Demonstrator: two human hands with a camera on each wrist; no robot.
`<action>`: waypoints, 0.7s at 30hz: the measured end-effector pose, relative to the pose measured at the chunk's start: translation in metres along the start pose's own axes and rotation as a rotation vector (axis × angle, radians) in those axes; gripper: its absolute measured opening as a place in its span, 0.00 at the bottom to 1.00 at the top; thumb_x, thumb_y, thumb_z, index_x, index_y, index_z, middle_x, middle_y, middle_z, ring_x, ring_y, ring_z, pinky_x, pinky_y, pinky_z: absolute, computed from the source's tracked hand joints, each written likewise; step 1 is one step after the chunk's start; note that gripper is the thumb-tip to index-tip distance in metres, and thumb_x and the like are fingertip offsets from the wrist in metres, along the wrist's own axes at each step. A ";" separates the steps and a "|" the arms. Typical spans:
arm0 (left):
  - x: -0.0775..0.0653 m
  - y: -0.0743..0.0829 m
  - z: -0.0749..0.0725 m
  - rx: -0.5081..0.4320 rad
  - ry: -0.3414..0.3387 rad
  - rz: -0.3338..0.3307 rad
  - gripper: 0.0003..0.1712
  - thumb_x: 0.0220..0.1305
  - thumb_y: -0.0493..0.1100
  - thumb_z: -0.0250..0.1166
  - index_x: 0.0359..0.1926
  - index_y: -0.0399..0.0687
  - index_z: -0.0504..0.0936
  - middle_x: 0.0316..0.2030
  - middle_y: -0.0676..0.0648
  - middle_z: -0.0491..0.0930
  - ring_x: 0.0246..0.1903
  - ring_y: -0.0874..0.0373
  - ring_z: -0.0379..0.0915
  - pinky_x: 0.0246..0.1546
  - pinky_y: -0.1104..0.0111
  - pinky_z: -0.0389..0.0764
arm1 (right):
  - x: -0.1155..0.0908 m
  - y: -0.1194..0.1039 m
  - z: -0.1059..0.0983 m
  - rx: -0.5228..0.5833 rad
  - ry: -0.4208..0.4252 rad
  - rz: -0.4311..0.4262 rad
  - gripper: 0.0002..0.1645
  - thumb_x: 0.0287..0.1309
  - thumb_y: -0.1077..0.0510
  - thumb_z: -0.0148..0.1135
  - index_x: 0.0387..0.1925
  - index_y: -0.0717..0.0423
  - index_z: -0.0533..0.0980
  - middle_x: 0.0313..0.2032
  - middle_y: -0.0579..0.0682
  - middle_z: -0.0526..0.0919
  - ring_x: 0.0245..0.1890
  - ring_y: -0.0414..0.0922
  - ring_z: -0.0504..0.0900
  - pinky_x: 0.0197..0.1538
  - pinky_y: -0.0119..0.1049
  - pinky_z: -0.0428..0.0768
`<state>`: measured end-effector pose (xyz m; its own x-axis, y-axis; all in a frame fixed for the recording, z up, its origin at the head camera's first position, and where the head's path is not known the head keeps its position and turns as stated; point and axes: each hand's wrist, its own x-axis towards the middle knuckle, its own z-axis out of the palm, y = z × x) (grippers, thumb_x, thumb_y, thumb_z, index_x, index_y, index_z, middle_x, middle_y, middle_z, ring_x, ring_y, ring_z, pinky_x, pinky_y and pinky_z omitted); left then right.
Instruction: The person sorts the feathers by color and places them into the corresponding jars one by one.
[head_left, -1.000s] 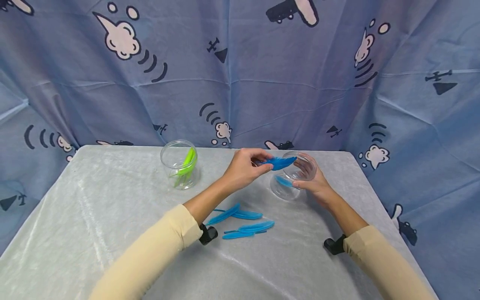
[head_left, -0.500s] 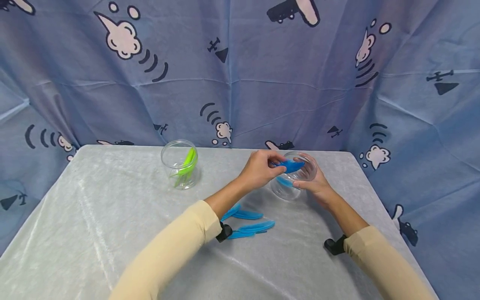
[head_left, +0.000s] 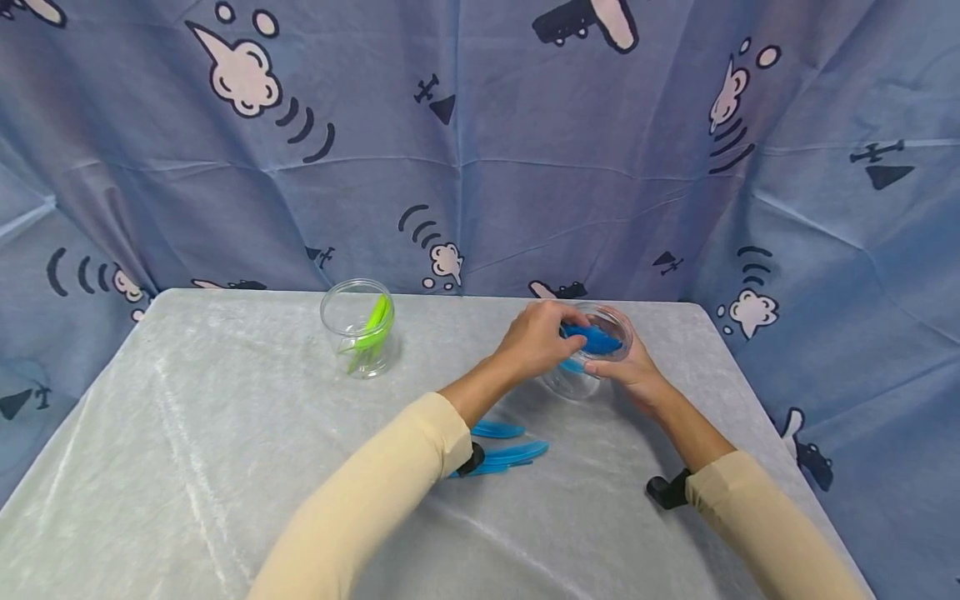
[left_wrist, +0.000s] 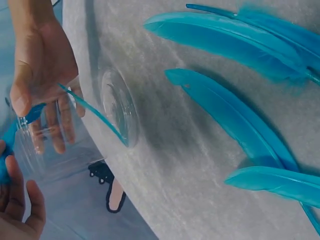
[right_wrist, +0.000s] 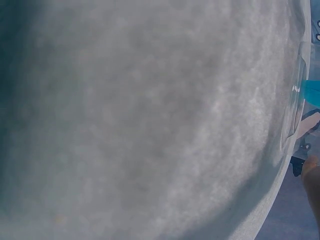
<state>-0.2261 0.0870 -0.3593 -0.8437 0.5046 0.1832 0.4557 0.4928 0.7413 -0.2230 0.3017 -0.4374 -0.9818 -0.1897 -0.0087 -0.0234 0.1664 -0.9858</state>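
Observation:
My left hand [head_left: 536, 337] pinches a blue feather [head_left: 597, 340] at the mouth of a clear jar [head_left: 572, 387], the feather's end pointing inside the rim. My right hand [head_left: 633, 365] grips that jar around its upper part, thumb in front. Another blue feather [left_wrist: 95, 112] leans inside the jar, seen through its wall in the left wrist view. Below the left forearm, several blue feathers [head_left: 517, 454] lie on the table, partly hidden by the sleeve. The right wrist view catches only the jar's base [right_wrist: 296, 107] and part of the right hand [right_wrist: 311, 175] at its edge.
A second clear jar [head_left: 358, 333] with bright green feathers [head_left: 372, 332] stands toward the back, left of the hands. A pale grey cloth covers the table [head_left: 187, 400]. Behind its far edge hangs a blue printed curtain [head_left: 487, 150].
My left hand has moved right, bringing the blue feather from beside the jar's rim into its mouth. The left sleeve now covers more of the feathers on the table. The right hand stays put.

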 end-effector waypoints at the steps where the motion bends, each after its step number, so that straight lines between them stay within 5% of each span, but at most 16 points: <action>1: 0.000 0.000 0.000 0.020 0.004 -0.004 0.13 0.67 0.43 0.68 0.51 0.48 0.87 0.50 0.51 0.84 0.46 0.62 0.79 0.44 0.75 0.78 | 0.000 0.000 0.000 0.000 -0.001 -0.003 0.54 0.59 0.69 0.65 0.76 0.48 0.44 0.73 0.57 0.54 0.69 0.48 0.58 0.62 0.29 0.69; 8: 0.005 0.001 0.003 0.078 0.048 -0.025 0.13 0.66 0.44 0.69 0.50 0.50 0.87 0.44 0.54 0.86 0.39 0.64 0.80 0.35 0.76 0.77 | 0.001 0.000 0.000 0.009 -0.009 -0.010 0.55 0.57 0.73 0.63 0.76 0.52 0.42 0.75 0.60 0.48 0.76 0.56 0.45 0.75 0.57 0.45; 21: 0.000 -0.009 -0.007 -0.047 -0.087 0.047 0.19 0.65 0.42 0.69 0.56 0.48 0.83 0.43 0.50 0.85 0.38 0.62 0.79 0.38 0.74 0.77 | 0.002 0.002 -0.001 0.081 -0.024 -0.050 0.55 0.53 0.77 0.61 0.76 0.54 0.44 0.71 0.55 0.56 0.74 0.53 0.51 0.75 0.57 0.40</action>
<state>-0.2322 0.0773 -0.3616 -0.7930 0.5868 0.1635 0.4789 0.4346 0.7627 -0.2256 0.3023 -0.4390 -0.9750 -0.2190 0.0374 -0.0557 0.0776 -0.9954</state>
